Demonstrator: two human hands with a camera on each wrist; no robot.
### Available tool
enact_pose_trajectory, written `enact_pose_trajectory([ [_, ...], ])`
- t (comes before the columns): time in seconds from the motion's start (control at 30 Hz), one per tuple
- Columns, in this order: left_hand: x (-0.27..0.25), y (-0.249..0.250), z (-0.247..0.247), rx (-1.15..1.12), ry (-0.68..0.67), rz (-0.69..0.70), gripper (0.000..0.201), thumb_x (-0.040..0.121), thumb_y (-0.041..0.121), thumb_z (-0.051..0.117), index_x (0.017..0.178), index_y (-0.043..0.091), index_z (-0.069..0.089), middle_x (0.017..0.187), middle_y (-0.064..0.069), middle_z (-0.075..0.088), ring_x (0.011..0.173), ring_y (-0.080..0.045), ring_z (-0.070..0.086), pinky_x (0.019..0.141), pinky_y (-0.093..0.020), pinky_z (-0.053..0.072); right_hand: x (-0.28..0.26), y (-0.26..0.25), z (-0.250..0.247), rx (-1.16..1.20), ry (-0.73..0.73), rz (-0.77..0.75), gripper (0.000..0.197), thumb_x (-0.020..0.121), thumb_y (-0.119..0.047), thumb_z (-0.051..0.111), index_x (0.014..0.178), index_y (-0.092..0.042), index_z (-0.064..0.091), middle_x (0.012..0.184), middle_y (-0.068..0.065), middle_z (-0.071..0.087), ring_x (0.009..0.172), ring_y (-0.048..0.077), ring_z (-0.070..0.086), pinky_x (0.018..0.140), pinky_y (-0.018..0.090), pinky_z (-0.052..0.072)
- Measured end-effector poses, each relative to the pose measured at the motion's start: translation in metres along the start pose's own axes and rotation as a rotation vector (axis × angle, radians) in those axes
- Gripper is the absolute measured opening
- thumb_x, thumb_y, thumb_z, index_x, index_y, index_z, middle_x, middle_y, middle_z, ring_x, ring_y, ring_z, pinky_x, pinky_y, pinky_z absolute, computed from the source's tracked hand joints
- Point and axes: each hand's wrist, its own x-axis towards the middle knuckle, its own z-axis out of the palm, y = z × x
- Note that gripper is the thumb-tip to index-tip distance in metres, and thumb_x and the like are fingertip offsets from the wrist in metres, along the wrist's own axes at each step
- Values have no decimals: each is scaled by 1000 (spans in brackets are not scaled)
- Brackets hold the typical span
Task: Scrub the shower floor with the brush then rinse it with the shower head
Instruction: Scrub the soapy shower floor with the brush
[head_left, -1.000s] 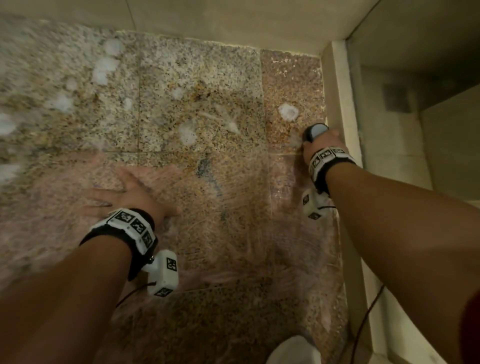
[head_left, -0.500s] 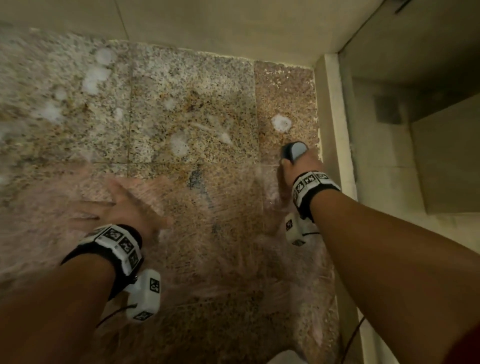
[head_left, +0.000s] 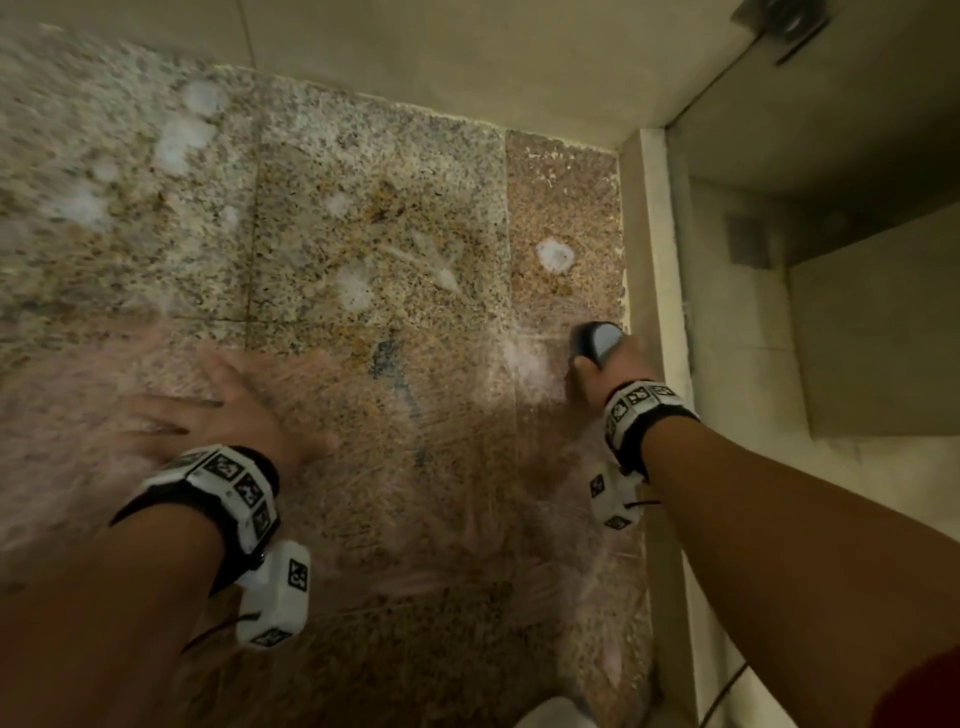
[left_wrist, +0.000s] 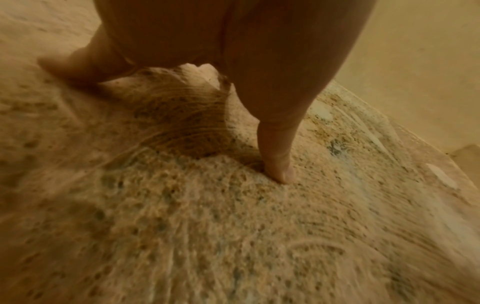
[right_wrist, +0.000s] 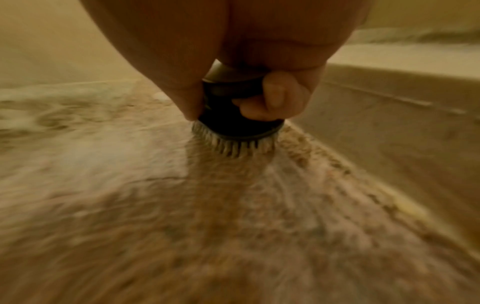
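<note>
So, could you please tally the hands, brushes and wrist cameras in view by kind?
Hands: 2, left hand and right hand
Brushes: 1, brush
Wrist cameras: 2, left camera and right camera
Total: 5

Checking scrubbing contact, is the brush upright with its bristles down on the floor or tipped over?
Upright: the brush, held by the right hand, has its bristles pressed down on the wet floor.
</note>
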Motion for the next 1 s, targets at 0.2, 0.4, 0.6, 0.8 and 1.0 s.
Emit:
enact_pose_trajectory([
  [0.2,5,0,3,32,29,0,160,48,77,82,149,36,-35,157,-32,-27,144,-61,-9,110,-76,15,2,-2,-7,-59,76,107,71,102,-29,56,155,-3,16,156,19,36,137,39,45,103,49,45],
  [0.4,11,-1,6,35,4,-3,161,48,80,81,146,35,-39,155,-30,-33,144,-61,-9,112,-74,17,-1,4,4,21,124,191,55,104,-28,51,147,-4,27,146,19,46,127,39,54,91,45,47],
  [0.6,10,2,5,55,2,-9,160,50,81,78,147,33,-38,155,-32,-32,143,-63,-7,111,-73,16,17,-36,-9,211,119,130,70,100,-38,56,152,1,28,146,22,47,128,38,52,99,45,45],
  [0.8,9,3,4,53,6,-17,161,50,80,79,147,30,-39,154,-34,-30,143,-64,-6,113,-73,17,-16,-102,6,180,54,-345,47,97,-46,60,130,-14,55,105,8,64,73,23,54,63,27,43],
  [1.0,8,3,4,40,2,-28,161,50,80,79,147,31,-40,154,-34,-31,143,-63,-7,111,-74,19,-40,-73,26,-82,-100,-434,78,97,-59,54,153,-11,30,123,13,66,101,35,66,75,34,51],
])
